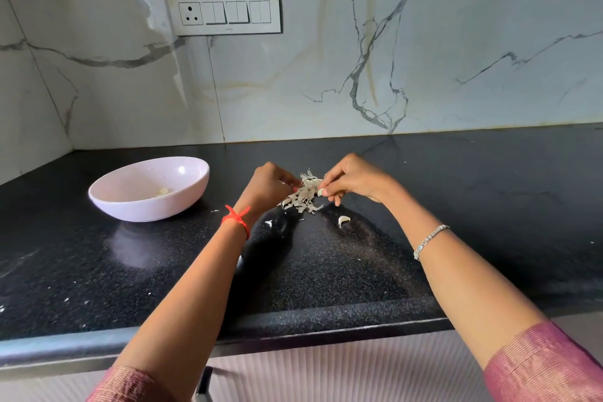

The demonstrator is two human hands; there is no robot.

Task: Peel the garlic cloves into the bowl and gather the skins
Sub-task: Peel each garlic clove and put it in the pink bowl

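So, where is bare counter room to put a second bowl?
Free: the counter right of the right hand, back to the wall, and the strip before the bowl. Crowded: by the left hand, the skins pile, held clove and loose clove.

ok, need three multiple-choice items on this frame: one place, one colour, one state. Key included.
1. Where is the bowl?
A. left of the left hand
B. between the hands
C. right of both hands

2. What colour is the thread on the left wrist?
A. green
B. red
C. blue

3. What is the right hand doing?
A. lying flat and open
B. gripping the bowl's rim
C. pinching a garlic clove in its fingers

Key:
1 A: the bowl stands well off to the left hand's outer side.
2 B: the knotted thread is plainly red.
3 C: the clove shows at the curled fingertips, beside the skins that lie between the hands.
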